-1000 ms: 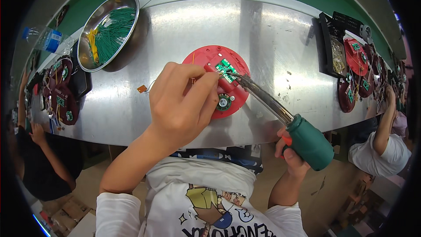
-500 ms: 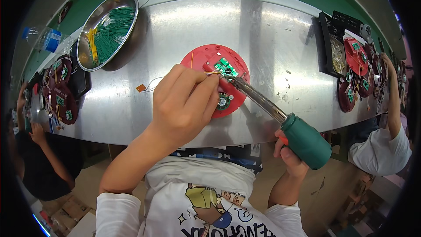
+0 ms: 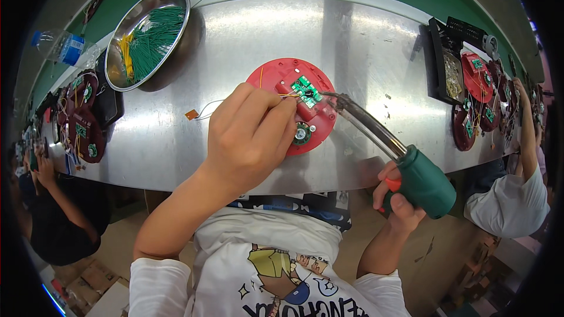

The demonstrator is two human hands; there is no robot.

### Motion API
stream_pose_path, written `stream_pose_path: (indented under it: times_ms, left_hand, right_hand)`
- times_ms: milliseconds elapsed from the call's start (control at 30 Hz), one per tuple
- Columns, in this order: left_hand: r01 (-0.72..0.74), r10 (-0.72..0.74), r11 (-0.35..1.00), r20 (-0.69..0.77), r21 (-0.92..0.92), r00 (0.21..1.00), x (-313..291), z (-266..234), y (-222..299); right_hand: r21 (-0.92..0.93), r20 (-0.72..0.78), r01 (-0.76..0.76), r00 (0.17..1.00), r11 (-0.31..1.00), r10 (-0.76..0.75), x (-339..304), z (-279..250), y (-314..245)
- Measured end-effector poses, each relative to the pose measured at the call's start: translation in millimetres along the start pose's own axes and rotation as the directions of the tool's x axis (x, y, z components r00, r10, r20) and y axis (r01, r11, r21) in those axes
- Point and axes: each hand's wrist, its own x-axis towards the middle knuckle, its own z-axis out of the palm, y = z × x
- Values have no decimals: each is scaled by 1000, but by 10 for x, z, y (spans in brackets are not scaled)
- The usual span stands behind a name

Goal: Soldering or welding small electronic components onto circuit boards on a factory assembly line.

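A round red plastic disc (image 3: 322, 132) lies on the metal table before me, with a green circuit board (image 3: 305, 89) and a small round speaker (image 3: 302, 134) on it. My left hand (image 3: 249, 129) covers its left part, the fingertips pinching thin wires (image 3: 288, 95) at the board's left edge. A white wire with a small orange-brown piece (image 3: 191, 115) trails out to the left. In my right hand (image 3: 399, 194) is a soldering gun (image 3: 427, 182) with a green body and red trigger. Its tip is just right of the board, apart from it.
A steel bowl (image 3: 183, 29) of green and yellow wires stands at the far left, beside a plastic bottle (image 3: 63, 48). Darker red discs with boards (image 3: 87, 135) are piled at the left, others (image 3: 479, 79) at the right by a black tray (image 3: 440, 64). Co-workers sit on both sides.
The soldering gun has moved right, its tip drawn off the board toward the disc's right side. My left hand keeps its pinch on the wires, almost unmoved.
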Motion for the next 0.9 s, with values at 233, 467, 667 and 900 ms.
stream_pose_path:
  times_ms: [233, 467, 667, 900]
  left_hand:
    - [-8, 7, 1000, 13, 4, 1000, -5, -18, 6]
    - [-34, 34, 999, 9, 19, 999, 12, -34, -6]
    - [54, -52, 991, -16, 124, 999, 267, -132, 136]
    - [63, -310, 856, 412, 513, 857, 1177, 101, -644]
  right_hand:
    - [8, -3, 13, 1000, 1000, -13, -1, 1, 22]
    - [23, -10, 38, 999, 999, -38, 6, -17, 66]
    - [83, -54, 119, 992, 989, -115, 88, -94, 26]
    - [85, -344, 314, 900, 946, -267, 363, -294, 29]
